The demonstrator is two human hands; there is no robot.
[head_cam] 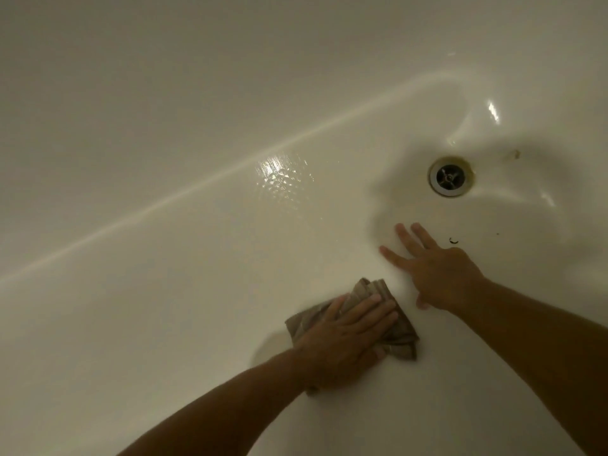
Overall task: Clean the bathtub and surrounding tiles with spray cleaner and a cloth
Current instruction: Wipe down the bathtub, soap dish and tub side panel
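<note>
Bathtub [204,93]: it fills the whole frame, pale enamel all round me. I'm leaning in over the floor of it, and the curved seam between wall and floor runs from lower left up to upper right.

Wet patch [283,176]: glinting at centre frame, just below that seam. It looks like liquid sitting on the enamel, whether spray or water I can't tell, and I judge that stretch is waiting on a wipe.

Right hand [444,274]: planted flat at right of centre with my fingers [408,240] straight and spread, holding nothing. It's there as a prop, I'd say, taking my weight while I reach in.

Left hand [345,343]: lower centre of the frame, palm down on the cloth, fingers laid out straight across it and pressing, not curled round it. A flat palm spreads the pressure over the whole wad, which is what scrubbing wants.

Cloth [399,337]: brownish, bunched in folds, pinned between my left palm and the tub floor, its edges sticking out past my fingertips toward the right hand just beside it.

Drain [447,176]: upper right, metal ring with a crosspiece, a yellowish stain round its rim. I reckon that needs attention next.

Marks: a small dark curl [454,240] just beyond my right fingertips, and a brownish spot [516,154] right of the drain, neither yet wiped.

Spray cleaner: not in view here.
</note>
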